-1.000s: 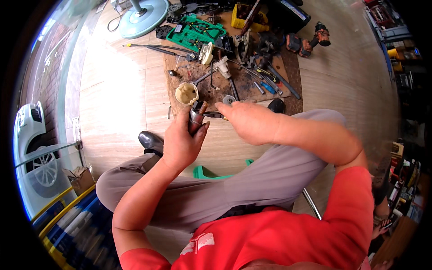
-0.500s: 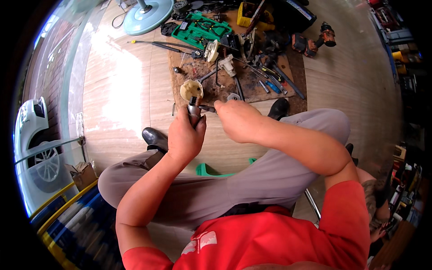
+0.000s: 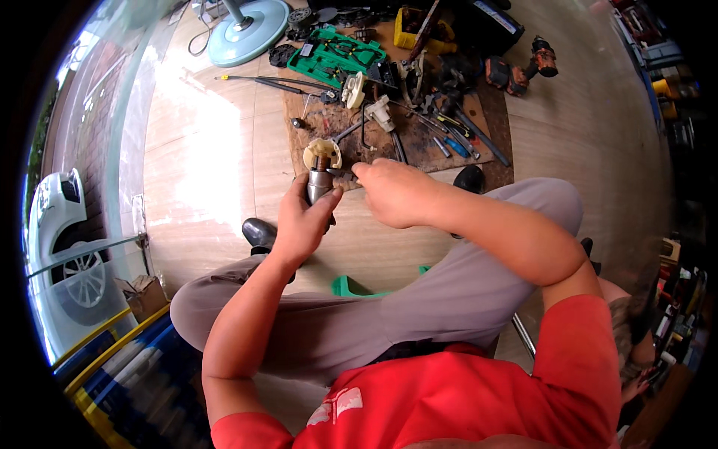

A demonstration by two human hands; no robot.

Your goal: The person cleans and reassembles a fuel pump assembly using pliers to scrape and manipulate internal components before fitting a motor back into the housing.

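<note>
My left hand grips a small grey metal cylinder, a motor-like part, held upright above the floor. A cream round plastic cap shows just beyond its top. My right hand is closed on a thin dark tool whose tip meets the side of the metal part. Both forearms reach forward over my grey-trousered knees.
A brown mat on the wooden floor carries scattered hand tools and white plastic parts. Behind it lie a green tool case, a yellow box, a cordless drill and a pale blue fan base. Black shoes rest on the floor.
Both hands and the metal part have shifted slightly up and left in view. The grip of each hand is unchanged.
</note>
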